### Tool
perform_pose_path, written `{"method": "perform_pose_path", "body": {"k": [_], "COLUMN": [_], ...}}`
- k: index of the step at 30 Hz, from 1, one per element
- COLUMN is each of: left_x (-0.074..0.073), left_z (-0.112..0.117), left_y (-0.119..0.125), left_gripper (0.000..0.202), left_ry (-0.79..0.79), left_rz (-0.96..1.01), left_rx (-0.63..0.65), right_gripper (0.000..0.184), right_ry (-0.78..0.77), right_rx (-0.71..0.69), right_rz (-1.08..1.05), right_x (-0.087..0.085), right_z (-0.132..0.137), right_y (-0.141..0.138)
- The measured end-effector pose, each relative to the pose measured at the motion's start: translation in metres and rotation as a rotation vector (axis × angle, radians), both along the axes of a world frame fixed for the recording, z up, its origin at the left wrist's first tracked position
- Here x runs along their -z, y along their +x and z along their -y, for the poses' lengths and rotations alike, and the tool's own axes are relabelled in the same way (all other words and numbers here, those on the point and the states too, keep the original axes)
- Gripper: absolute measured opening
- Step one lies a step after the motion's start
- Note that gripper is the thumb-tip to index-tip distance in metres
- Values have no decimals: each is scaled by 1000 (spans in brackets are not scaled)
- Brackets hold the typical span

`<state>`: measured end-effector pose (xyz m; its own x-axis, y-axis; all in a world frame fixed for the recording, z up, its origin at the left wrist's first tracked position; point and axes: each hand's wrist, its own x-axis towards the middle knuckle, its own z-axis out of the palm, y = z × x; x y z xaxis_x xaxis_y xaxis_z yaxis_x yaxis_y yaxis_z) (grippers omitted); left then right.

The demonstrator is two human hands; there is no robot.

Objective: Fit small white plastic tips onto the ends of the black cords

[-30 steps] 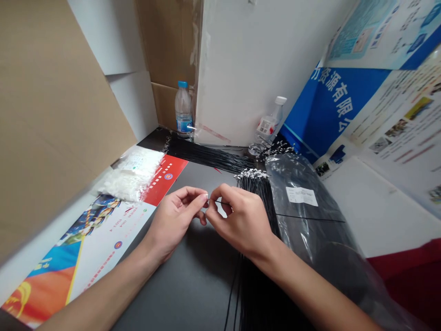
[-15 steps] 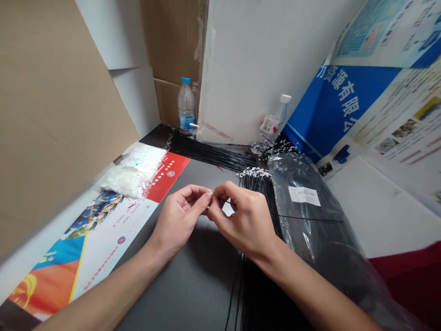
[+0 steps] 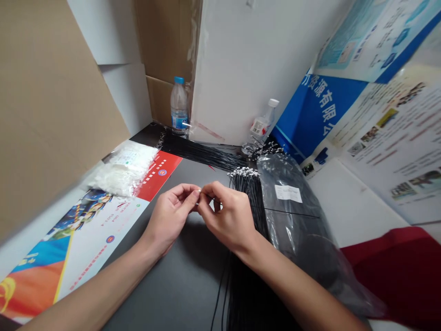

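Since a moment ago the left hand and right hand have barely shifted, both pinching a thin black cord, perhaps fitting a small white piece, mid-table.

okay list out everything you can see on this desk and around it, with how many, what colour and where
thin black cords with white tips: a bundle, black, centre, under the right wrist
second black cord bundle: one, black, far side
clear plastic bag of black cords: one, right of centre
bag of small white plastic pieces: one, white, left
clear water bottle with blue cap: one, far corner
small white-capped bottle: one, far right
colourful printed poster: one, lying left
blue wall poster: one, right
left hand: pinching a single thin cord
right hand: pinching the same cord
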<state>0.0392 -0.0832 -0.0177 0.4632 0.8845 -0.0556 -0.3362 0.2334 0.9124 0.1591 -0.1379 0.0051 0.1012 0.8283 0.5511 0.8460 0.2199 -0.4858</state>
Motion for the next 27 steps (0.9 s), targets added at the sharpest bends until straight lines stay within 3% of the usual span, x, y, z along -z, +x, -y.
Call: {"method": "perform_pose_path", "body": {"k": [9,11,15,19,22,24,27], "left_x": [1,2,-3,-10,-11,-11,-13], "left_z": [1,0,-8,-18,-23,-25,-28], "left_y": [-4,-3,0,-4,-8,-10,-15], "left_gripper": [25,22,18,16,13,14,21], "left_ry": [36,69,141,139,72,28,47], "left_rz": [-42,-81,-91,49,114,108,-15], "left_rx": [-9,5,-13,-102,-145,-143,-43], "right_gripper": [19,16,18,37,40,32,24], "right_ry": [-111,-200,-486,-686,-679,-644,-606], "right_rx": [45,65,47,-177,-259,-246,-155], "right_rz": [54,105,147,-212,-410,-423,-340], "right_x": [0,-10,-48,-71,-66,-57,-45], "right_z": [-3,0,15,35,40,38,31], "right_y": [-4,1,10,0,-13,-16,-4]}}
